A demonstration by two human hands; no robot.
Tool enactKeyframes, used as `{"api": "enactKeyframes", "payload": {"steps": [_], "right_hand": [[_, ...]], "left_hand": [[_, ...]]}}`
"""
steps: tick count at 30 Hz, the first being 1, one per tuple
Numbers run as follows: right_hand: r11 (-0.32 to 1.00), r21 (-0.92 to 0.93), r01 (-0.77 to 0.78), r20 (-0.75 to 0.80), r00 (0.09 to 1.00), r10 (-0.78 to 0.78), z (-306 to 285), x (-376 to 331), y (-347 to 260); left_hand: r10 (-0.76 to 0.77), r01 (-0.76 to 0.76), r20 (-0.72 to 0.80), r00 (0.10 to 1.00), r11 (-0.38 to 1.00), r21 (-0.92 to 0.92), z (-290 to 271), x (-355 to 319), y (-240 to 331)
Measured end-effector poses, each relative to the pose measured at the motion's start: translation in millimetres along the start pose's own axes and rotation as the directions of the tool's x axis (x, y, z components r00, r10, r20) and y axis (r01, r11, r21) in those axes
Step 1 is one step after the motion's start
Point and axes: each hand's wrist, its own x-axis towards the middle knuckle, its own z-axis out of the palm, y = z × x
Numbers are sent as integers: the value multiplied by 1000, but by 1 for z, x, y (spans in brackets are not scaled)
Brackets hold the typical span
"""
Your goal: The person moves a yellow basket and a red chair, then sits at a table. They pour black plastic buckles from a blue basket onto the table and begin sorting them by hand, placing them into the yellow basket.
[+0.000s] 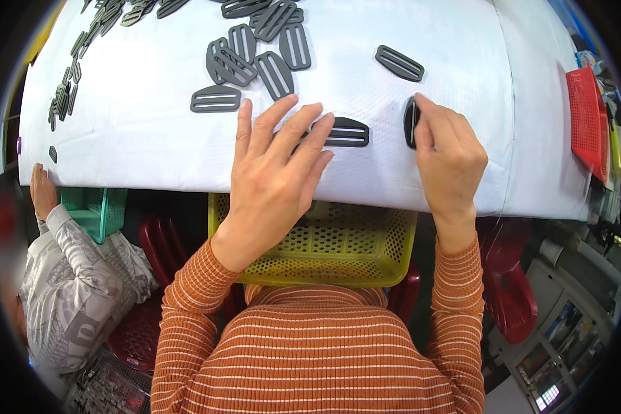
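My left hand (279, 162) lies flat on the white table cover (152, 138), fingers spread, with its fingertips over a dark grey plastic slide buckle (348, 132). My right hand (448, 155) pinches another grey buckle (411, 122) that stands on its edge near the table's front. A loose group of the same grey buckles (255, 58) lies just beyond my left hand, one single buckle (216, 99) to its left and one (399, 63) further right.
A yellow perforated basket (338, 245) sits on my lap under the table edge. Several more buckles (69, 93) trail along the far left. Another person in a grey patterned sleeve (76, 276) sits at left beside a green basket (96, 210). A red basket (588, 121) stands at right.
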Motion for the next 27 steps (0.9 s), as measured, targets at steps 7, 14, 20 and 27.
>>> {"api": "enactKeyframes", "payload": {"steps": [7,14,20,27], "right_hand": [[997,40,-64,-34,997,66,-27,-12,-17],[969,212,-129,-5,991,133,-44,-16,-20],[977,199,75,-167,985,-41,-19,17,4],[978,193,84,-63,995,-73,-2,37,19]], "left_hand": [[122,-118,-88,989,992,55,7,9,12],[100,-106,-144,984,994,-35,-1,11,14],[10,-2,-292,956,1000,29,-13,14,1],[-132,155,-298,945,987,53,-21,-2,-18]]}}
